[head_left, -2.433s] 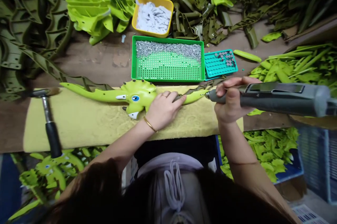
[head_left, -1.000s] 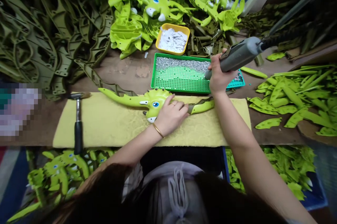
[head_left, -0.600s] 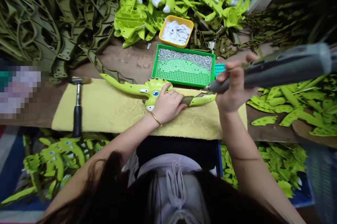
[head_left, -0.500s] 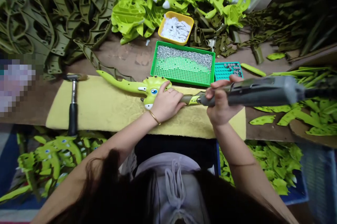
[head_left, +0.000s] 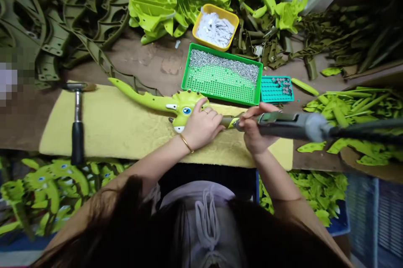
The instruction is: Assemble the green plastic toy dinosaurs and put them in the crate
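My left hand [head_left: 204,127] is closed around a lime-green plastic toy with a horned dinosaur head [head_left: 185,106] and a long curved end pointing left. The toy lies on a yellow cloth pad [head_left: 126,133]. In my right hand [head_left: 256,129] is a grey electric screwdriver [head_left: 289,124], held nearly level with its cord running off to the right. Its tip end meets the toy's dark olive handle section, right of my left hand; fingers hide the exact contact. A hammer [head_left: 77,121] with a black grip lies at the pad's left end.
Behind the pad stand a green tray [head_left: 220,93] of screws, a teal tray [head_left: 277,91] with small dark parts, and a yellow bin [head_left: 231,16] of white pieces. Olive parts [head_left: 91,16] pile up left; lime-green parts [head_left: 346,104] lie right. Crates of green parts sit below the bench edge.
The screwdriver has come down and left, its tip end closer to the toy's handle. My left hand still holds the toy in place. The view has shifted slightly.
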Demonstrator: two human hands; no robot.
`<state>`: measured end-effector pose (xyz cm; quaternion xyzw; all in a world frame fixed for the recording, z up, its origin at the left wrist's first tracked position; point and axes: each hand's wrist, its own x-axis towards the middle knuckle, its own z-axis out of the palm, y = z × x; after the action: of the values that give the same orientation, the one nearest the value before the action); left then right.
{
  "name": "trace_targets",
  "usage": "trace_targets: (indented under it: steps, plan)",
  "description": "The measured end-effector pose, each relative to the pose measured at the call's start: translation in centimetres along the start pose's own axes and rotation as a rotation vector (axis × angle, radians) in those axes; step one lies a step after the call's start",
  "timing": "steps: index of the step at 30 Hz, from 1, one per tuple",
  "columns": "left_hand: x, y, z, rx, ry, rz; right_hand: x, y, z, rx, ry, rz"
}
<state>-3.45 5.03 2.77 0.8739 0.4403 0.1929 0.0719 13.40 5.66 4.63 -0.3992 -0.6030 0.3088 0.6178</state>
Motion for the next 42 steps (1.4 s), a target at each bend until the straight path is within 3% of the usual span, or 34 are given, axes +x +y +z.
trace_targets:
  steps: [4,6,11,19,26,29,34,39,42]
  plan:
    - [-0.1,-0.2,0.0,-0.004,0.018,0.031,6.0,1.6,1.8,0.004,0.396,-0.201]
    - [-0.1,-0.3,0.0,-0.003,0.022,0.036,8.6,3.9,2.4,-0.015,0.49,-0.231]
    - [-0.1,-0.3,-0.2,-0.031,-0.003,0.023,10.2,8.8,2.5,0.0,0.398,-0.172]
    - [-0.2,-0.3,-0.1,-0.047,0.0,0.014,9.8,9.7,1.7,0.036,0.313,-0.09]
    - [-0.2,-0.1,-0.2,0.015,0.019,0.028,9.7,8.6,2.2,0.025,0.425,-0.155]
    - [-0.1,0.0,-0.3,0.021,-0.005,0.011,9.9,7.9,2.4,0.043,0.425,-0.111]
    - [0.1,-0.2,-0.3,0.028,-0.032,0.014,9.8,4.5,1.7,0.095,0.42,-0.098]
    - [0.1,-0.3,0.0,-0.017,-0.038,-0.003,5.6,-0.4,1.1,0.223,0.283,-0.078]
    - [0.1,-0.3,0.0,-0.046,-0.042,-0.022,3.0,-1.5,1.3,0.222,0.25,-0.045]
